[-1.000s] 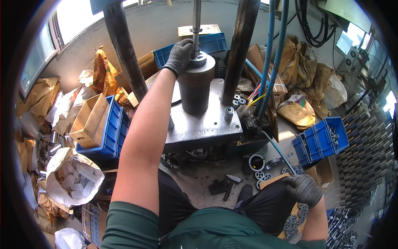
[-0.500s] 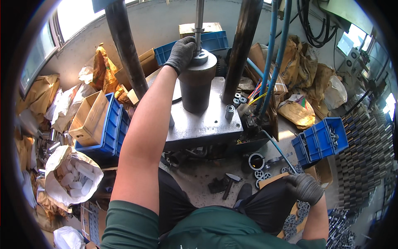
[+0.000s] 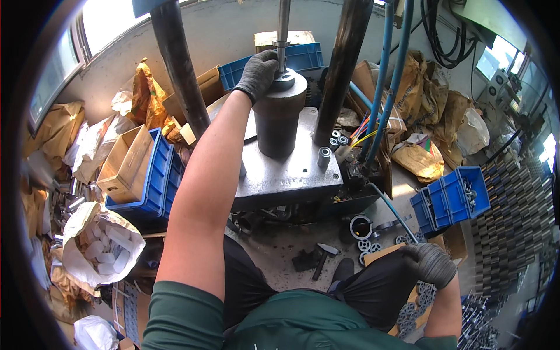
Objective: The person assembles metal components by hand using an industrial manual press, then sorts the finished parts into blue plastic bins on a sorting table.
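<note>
My left hand point(image 3: 259, 74), in a dark grey glove, reaches forward with its fingers curled round the lower part of an upright steel shaft point(image 3: 283, 29). The shaft stands in a ring point(image 3: 284, 80) on top of a thick steel cylinder point(image 3: 276, 131); the fingertips are partly hidden behind it. That cylinder rests on the metal press table point(image 3: 280, 181). At the right, my gloved right hand point(image 3: 434, 264) is closed round the end of a thin blue lever point(image 3: 392, 211), which slants up to the machine's side.
Dark columns point(image 3: 179, 70) flank the shaft. Small bearings point(image 3: 324, 156) stand at the table's right corner. A hammer point(image 3: 324, 259) lies on the floor by my foot. Blue crates point(image 3: 449, 197) stand at right, and a sack of white pieces point(image 3: 104, 248) at left.
</note>
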Available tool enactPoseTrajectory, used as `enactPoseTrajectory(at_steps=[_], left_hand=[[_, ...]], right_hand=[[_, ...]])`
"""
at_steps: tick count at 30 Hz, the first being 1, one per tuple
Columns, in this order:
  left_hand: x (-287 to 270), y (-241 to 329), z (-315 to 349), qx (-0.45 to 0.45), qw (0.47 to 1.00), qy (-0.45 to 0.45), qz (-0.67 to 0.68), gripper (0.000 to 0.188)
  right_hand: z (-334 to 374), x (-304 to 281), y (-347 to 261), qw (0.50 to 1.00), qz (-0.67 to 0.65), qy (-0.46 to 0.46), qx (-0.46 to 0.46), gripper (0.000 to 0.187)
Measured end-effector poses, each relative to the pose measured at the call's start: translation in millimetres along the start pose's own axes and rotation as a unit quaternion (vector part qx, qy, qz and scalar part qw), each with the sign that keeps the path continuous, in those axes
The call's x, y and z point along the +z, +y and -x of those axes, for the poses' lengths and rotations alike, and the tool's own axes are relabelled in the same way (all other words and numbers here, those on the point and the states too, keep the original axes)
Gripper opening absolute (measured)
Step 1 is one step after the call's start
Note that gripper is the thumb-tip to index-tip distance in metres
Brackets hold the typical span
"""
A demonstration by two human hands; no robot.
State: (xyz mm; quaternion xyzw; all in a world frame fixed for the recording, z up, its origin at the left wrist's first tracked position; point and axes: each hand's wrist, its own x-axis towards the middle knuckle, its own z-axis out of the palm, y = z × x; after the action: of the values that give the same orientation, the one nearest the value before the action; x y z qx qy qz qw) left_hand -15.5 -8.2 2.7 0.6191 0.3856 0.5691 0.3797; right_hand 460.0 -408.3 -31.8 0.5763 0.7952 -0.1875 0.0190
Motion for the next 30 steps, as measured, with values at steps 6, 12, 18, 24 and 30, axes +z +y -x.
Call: enactPoseTrajectory(at_steps=[6,12,18,24,30], left_hand=[[2,0,0,-0.001,1.000,0.009,-0.005,0.029],[2,2,2,-0.003,1.000,0.003,-0.012,0.027],[2,-2,-1,-0.001,1.000,-0.004,0.019,0.032],[2,-3,0,0.023,0.997,-0.001,0.078,0.025],[4,1,3,0.032,0.999,0.005,0.033,0.043]], right_hand=[[0,0,1,0.996,-0.055,0.071,0.005,0.032],[-5,-8,-1,0.993,-0.062,0.094,0.033,0.028],[-51,-38,-14,0.891,0.027,0.452,-0.036,0.018],[-153,-123,16,0.786,0.076,0.607,-0.084,0.017],[-201,-139,25,0.689,-0.019,0.723,-0.033,0.025]])
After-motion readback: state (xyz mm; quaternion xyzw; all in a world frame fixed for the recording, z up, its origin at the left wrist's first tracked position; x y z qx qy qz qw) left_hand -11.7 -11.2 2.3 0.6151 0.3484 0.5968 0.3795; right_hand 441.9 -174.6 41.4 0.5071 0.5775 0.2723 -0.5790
